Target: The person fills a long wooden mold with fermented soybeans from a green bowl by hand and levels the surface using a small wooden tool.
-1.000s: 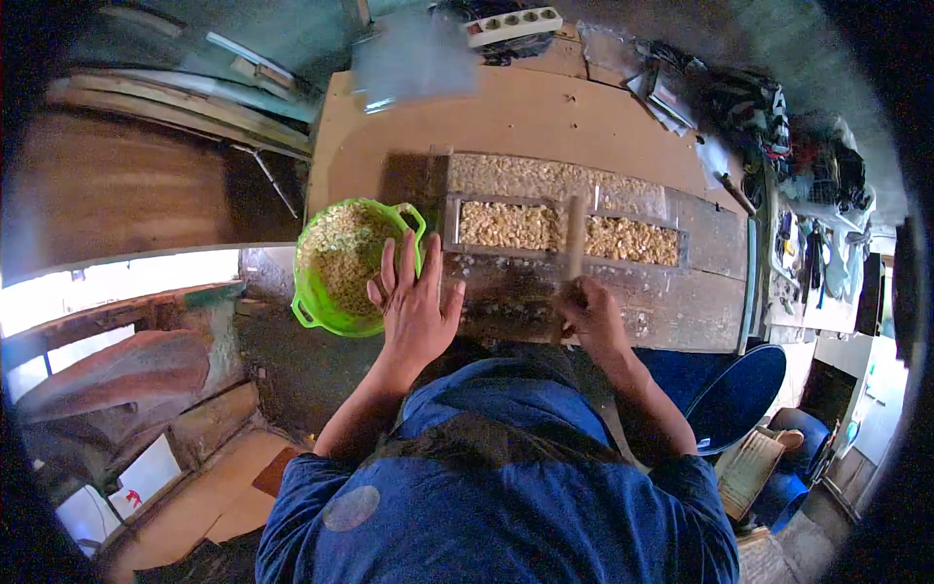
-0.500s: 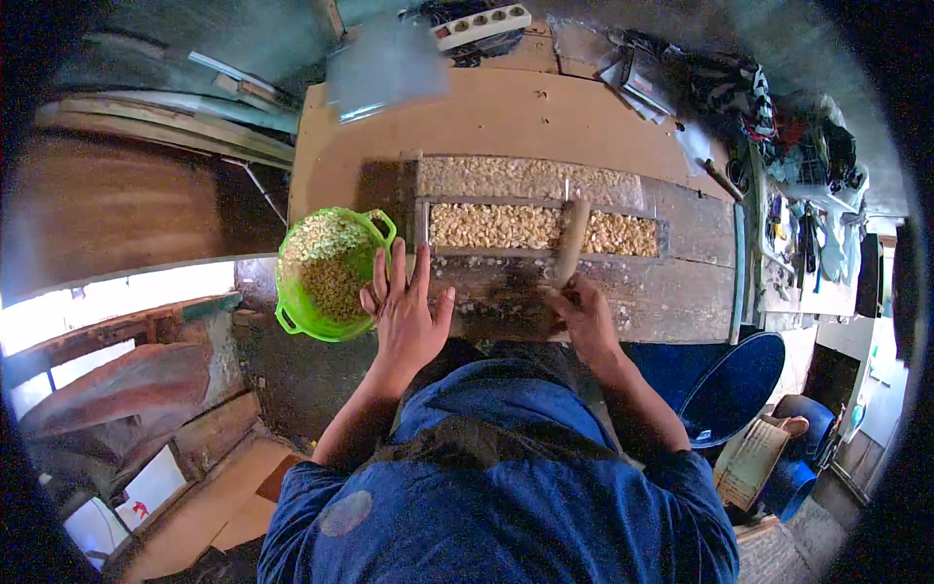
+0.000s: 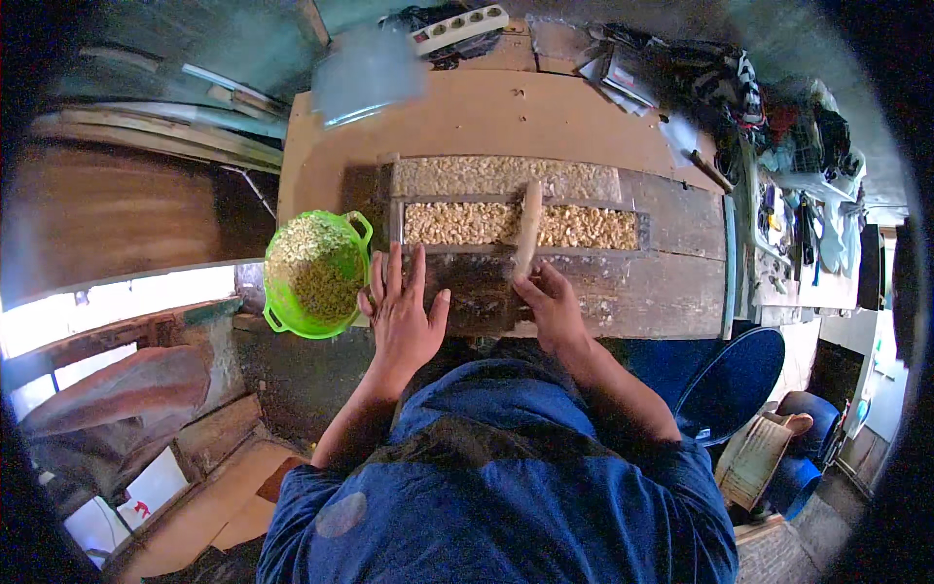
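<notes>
My right hand grips the near end of a pale wooden stick, shaped like a rolling pin. It lies across a long, narrow frame filled with small tan chunks, which I cannot identify for certain. Behind the frame runs a second strip of similar pieces that looks covered by clear plastic. With fingers spread, my left hand rests at the table's front edge, holding nothing. Just left of it stands a green colander with two handles, holding pale flakes and browner grains.
The wooden worktable has a tan board at its back, bearing plastic sheets and a power strip. A large blue tub stands below the right edge. Tools hang on the right.
My right hand and the rolling pin have moved left along the filled frame. My left hand stays spread near the colander. The whole view has shifted slightly.
</notes>
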